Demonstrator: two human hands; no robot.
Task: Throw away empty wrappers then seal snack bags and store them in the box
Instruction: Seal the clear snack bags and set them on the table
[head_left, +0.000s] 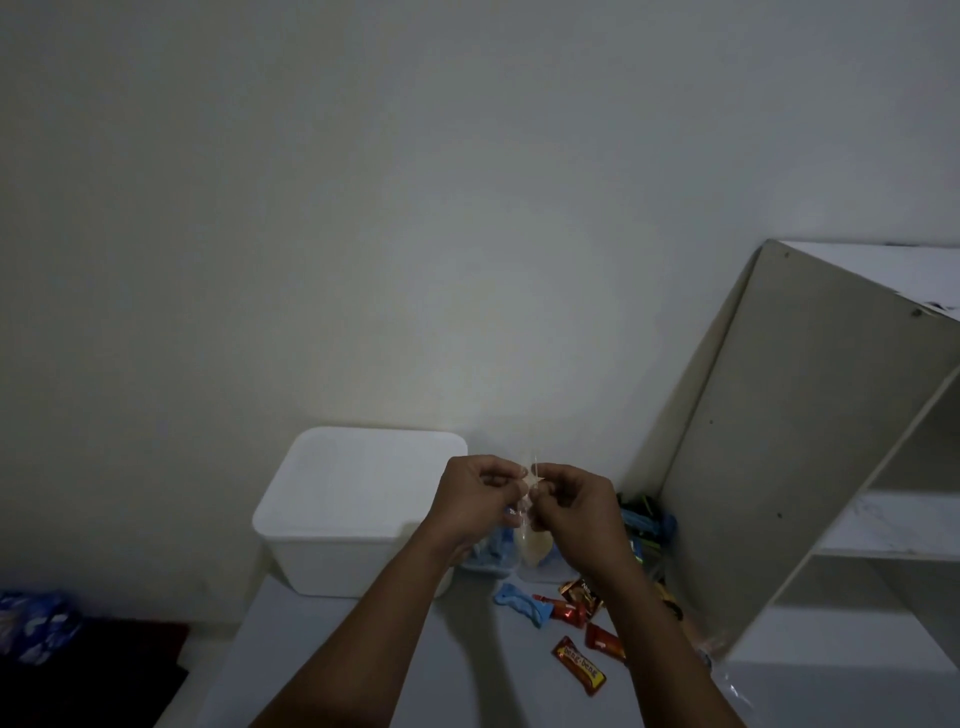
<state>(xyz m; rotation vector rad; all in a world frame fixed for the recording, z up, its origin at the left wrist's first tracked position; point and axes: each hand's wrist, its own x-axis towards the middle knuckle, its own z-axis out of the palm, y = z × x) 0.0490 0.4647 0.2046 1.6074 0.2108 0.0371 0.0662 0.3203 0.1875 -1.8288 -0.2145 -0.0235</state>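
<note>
one view only, worn on the head, wide-angle, curved at the edges. facing forward and slightly down, toward a plain pale wall (363, 208) filling the upper two thirds. close above a pale grey tabletop (415, 665) low in frame, forearms reaching in from the bottom edge. tilted, so a white open shelf unit (810, 441) at right leans.

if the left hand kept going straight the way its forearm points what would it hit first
Probably the clear snack bag it already pinches with the right hand. Past that, the left hand would head toward the wall, passing the white box on its left. Depth is unclear.
</note>
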